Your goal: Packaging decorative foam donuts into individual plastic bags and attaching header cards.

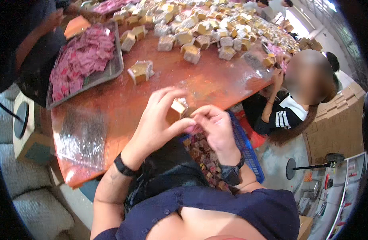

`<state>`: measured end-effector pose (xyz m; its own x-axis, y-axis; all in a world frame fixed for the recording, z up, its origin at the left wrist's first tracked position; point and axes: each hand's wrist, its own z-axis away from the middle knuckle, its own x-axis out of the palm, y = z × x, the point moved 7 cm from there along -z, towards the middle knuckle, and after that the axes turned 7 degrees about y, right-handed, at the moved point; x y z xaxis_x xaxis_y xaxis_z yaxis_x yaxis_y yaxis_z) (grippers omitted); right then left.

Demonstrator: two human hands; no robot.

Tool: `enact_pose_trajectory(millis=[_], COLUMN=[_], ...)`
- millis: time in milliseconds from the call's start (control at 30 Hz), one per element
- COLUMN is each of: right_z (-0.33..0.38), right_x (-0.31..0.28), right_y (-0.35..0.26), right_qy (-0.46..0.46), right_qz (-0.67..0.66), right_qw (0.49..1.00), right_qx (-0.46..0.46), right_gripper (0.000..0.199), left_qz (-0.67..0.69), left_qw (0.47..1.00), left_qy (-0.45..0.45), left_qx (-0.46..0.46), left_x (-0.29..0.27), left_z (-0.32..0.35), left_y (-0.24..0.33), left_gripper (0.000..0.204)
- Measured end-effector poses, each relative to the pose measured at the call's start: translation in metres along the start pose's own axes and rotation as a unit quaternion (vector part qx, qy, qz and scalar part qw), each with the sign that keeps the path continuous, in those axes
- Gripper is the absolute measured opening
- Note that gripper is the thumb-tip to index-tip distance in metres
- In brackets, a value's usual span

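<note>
Above the table's near edge, my left hand [152, 122] curls around a small gold and cream box [176, 109], its thumb reaching toward my right hand. Fingers and thumb of my right hand [218, 130] are pinched together beside the box. A small pink piece [193, 129] shows between the two hands, partly hidden by my fingers; it looks like one of the pink packets. Below them sits a blue basket [248, 148] filled with small boxes [204, 158] in brown and pinkish tones. A single plastic-wrapped box [140, 72] lies farther off on the orange-red table [124, 96].
A dark tray [120, 60] of pink packets [86, 60] stands at the left. Many wrapped boxes [192, 34] are heaped at the back. Clear plastic [80, 134] lies on the near-left corner. One person [280, 112] works at the right, another [36, 44] at the left.
</note>
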<state>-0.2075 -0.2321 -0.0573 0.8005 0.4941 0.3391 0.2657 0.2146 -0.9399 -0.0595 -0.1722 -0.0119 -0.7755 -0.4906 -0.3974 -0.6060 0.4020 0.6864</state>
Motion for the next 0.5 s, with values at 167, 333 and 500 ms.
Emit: enact_pose_trajectory(millis=[167, 333, 500], right_z=[0.005, -0.002, -0.003], right_x=[-0.021, -0.016, 0.013], right_y=[-0.023, -0.016, -0.033], right_qy=[0.117, 0.101, 0.091], right_qz=[0.195, 0.244, 0.266], right_qw=[0.959, 0.948, 0.923], right_qx=[-0.172, -0.180, -0.264], right_gripper=[0.011, 0.008, 0.004], left_qz=[-0.117, -0.071, 0.402], left_qw=[0.991, 0.977, 0.865], left_qy=[0.000, -0.067, 0.051], left_qx=[-0.059, -0.187, -0.297], left_x=[0.023, 0.022, -0.013], left_z=[0.005, 0.010, 0.026], left_y=[-0.032, -0.047, -0.042], left_gripper=[0.074, 0.059, 0.043])
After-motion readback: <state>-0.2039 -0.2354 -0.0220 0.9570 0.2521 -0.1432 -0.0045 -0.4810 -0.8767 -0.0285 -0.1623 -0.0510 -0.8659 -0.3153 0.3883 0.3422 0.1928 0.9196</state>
